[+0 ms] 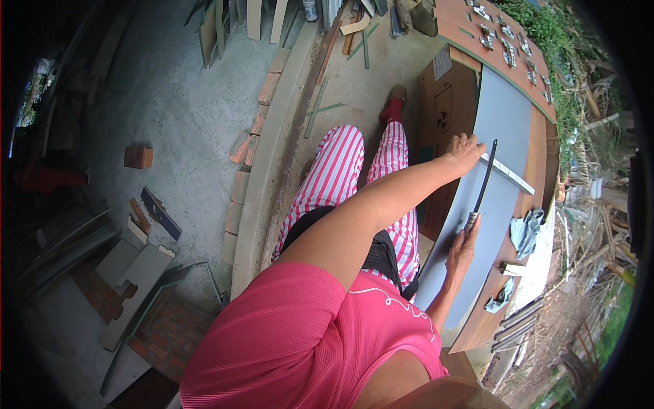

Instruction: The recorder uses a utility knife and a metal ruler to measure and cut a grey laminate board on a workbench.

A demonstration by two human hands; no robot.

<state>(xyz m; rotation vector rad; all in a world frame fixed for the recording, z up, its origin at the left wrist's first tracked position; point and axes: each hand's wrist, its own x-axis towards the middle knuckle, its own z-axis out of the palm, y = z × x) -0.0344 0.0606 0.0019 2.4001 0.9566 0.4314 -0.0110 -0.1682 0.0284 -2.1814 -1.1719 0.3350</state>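
My left hand reaches across to a blue-grey board, its fingers closed at the near end of a short pale strip. That strip lies crosswise on the board. In my right hand is the ribbed grey handle of a long, thin, slightly curved black hand tool; its exact kind is hard to make out. The tool's black length points away from me and passes over the strip, just beside my left hand. Whether it touches the strip I cannot tell.
A cardboard box stands under the board's edge. On the brown worktop lie blue cloths and a small pale block. Several metal hinges lie on a brown panel at the far end. Board offcuts cover the floor at left.
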